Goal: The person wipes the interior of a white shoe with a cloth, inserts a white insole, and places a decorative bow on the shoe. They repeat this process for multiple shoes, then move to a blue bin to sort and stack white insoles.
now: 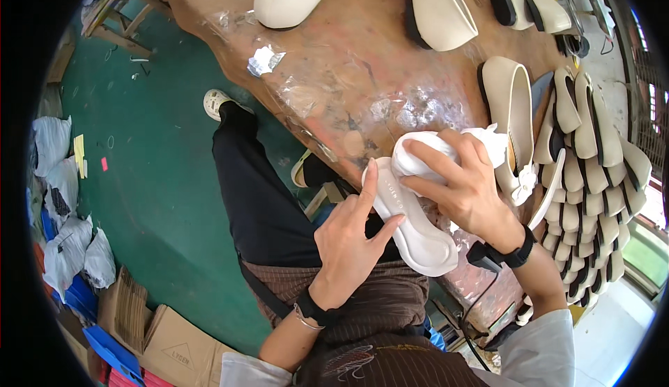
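Note:
A white insole [426, 242] lies slanted near the table's front edge. My left hand [348, 237] grips it by the side, with thumb and forefinger spread along its edge and the other fingers curled. Wrapped round a bunched white cloth [419, 156], my right hand [468, 190] presses it against the upper end of the insole. Just beyond the right hand stands a beige flat shoe [498, 84] with a white bow at its toe. Part of the cloth sticks out past the knuckles on the right.
Many beige shoes [603, 185] are stacked at the right, and more beige shoes [442, 14] stand along the far side of the worn brown table [334, 59]. Clear plastic scraps [418, 105] lie on it. Cardboard boxes [185, 342] and stuffed bags [70, 248] sit on the green floor at left.

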A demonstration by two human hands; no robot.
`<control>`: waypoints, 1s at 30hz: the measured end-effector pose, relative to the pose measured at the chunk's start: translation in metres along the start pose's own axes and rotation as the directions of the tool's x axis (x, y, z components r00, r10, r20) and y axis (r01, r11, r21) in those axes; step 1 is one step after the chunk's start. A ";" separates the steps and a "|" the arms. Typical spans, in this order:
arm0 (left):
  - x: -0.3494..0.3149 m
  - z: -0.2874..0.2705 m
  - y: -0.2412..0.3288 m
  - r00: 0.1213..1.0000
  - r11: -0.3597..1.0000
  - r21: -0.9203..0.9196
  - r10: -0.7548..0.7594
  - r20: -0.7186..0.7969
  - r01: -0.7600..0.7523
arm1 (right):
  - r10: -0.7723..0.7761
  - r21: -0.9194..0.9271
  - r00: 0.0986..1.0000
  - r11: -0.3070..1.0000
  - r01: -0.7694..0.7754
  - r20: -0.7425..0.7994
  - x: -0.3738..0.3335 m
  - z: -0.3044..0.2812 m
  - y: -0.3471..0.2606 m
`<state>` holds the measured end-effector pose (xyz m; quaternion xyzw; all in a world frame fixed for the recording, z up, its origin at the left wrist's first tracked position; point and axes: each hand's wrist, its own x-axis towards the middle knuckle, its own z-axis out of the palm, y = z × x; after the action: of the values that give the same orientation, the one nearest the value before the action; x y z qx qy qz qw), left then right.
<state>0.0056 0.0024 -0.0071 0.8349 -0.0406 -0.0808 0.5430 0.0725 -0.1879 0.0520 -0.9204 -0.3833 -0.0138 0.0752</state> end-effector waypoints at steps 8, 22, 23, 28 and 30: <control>-0.003 -0.001 0.003 0.996 0.997 0.045 -0.070 0.063 0.067 | -0.052 -0.002 0.997 0.999 0.052 -0.063 0.031 0.008 0.003; -0.002 0.001 0.002 0.997 0.994 0.087 -0.070 0.042 0.067 | 0.176 -0.069 0.983 0.983 -0.172 0.056 -0.048 -0.022 -0.029; -0.003 0.002 0.002 0.997 0.994 0.089 -0.069 0.043 0.065 | 0.165 -0.061 0.986 0.984 -0.165 -0.003 -0.039 -0.021 -0.028; -0.003 0.002 0.007 0.995 0.994 0.068 -0.090 0.048 0.087 | 0.165 0.019 0.984 0.986 -0.164 -0.073 -0.012 0.002 -0.016; -0.002 0.002 0.008 0.993 0.993 0.068 -0.100 0.058 0.096 | 0.169 -0.003 0.980 0.985 -0.171 -0.106 -0.010 0.003 -0.014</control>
<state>0.0030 -0.0023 0.0001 0.8502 -0.0187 -0.1318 0.5094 0.0556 -0.1844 0.0496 -0.9483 -0.2987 -0.0584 0.0905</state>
